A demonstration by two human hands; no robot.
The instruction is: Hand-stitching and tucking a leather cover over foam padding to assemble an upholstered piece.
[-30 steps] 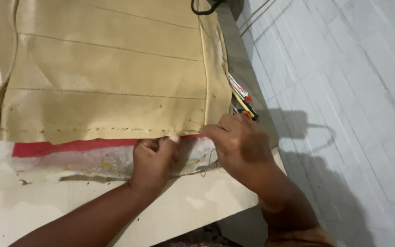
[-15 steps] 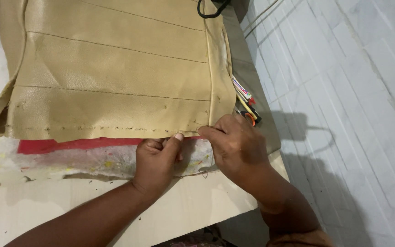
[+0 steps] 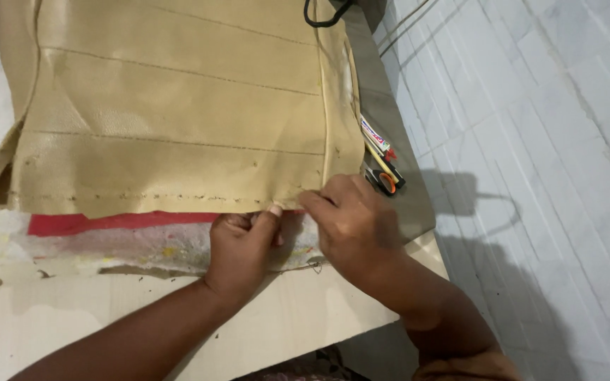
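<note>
A large tan leather-like cover [image 3: 178, 106] with stitched seams lies spread on a worktable [image 3: 305, 324]. My left hand [image 3: 243, 247] is closed at the cover's near edge, thumb pressing the hem. My right hand [image 3: 351, 226] pinches the same edge just to the right, near the cover's lower right corner. A line of stitch holes runs along the hem to the left of both hands. Whether a small tool sits between my fingers is hidden.
A red strip and stained white sheet [image 3: 107, 236] lie under the cover's near edge. Scissors with an orange handle [image 3: 384, 180], a pen and a small tube rest at the table's right edge. A black cable [image 3: 319, 14] lies at the top. White tiled floor [image 3: 531, 141] is to the right.
Both hands stay at the hem near the lower right corner, with only slight finger shifts. The view has drifted a little, so the cover sits lower in the frame.
</note>
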